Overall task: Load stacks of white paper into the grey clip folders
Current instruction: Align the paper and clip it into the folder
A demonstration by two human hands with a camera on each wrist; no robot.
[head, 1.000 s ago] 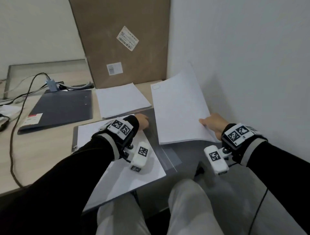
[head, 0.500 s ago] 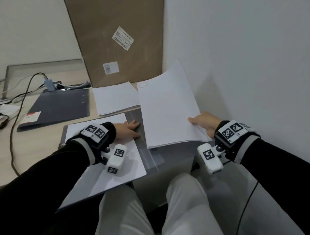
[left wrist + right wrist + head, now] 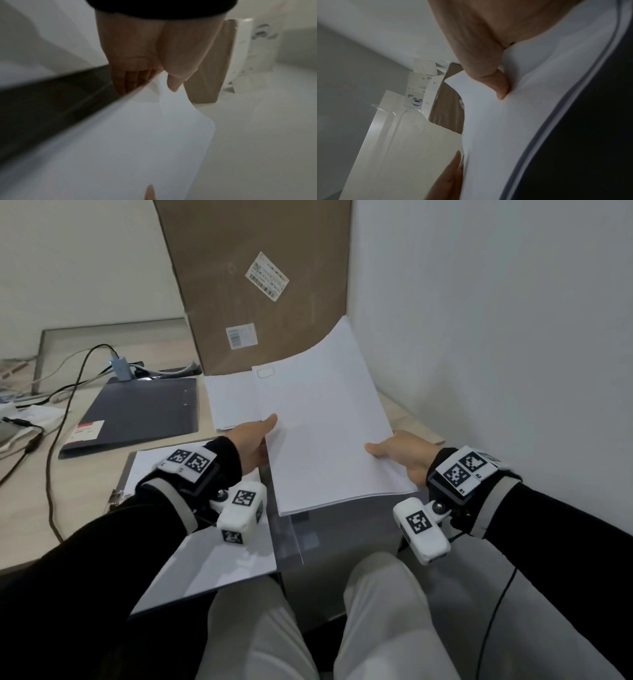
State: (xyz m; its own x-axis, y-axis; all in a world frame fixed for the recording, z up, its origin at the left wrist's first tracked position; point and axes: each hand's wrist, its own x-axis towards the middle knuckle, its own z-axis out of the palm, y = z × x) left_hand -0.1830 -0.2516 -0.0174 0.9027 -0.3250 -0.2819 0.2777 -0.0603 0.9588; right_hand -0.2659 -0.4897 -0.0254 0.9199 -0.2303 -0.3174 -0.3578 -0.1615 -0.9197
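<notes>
So far, judging by how things lie, one load looks done and one is in hand. At the far left of the head view cables [image 3: 51, 392] trail over the desk [image 3: 68, 474] toward a closed dark folder [image 3: 137, 412] in the middle left; whether it holds paper cannot be told. Lower and nearer the centre, an open grey clip folder [image 3: 294, 529] lies at the desk edge, a sheaf of white paper [image 3: 212, 559] already lying on its left half.

The left hand [image 3: 251, 443] pinches the left edge of a lifted paper stack [image 3: 329, 433], thumb on top and fingers beneath, as the left wrist view shows. That stack hangs above the folder's bare right half, its far end curling up against the brown cardboard box [image 3: 253, 268] in the upper centre. Behind it a spare pile of paper [image 3: 233, 402] waits on the desk.

At the right, the right hand [image 3: 400, 457] grips the stack's other edge, thumb pressed on top.

What remains, I judge, is lowering this stack into the folder and securing it.
</notes>
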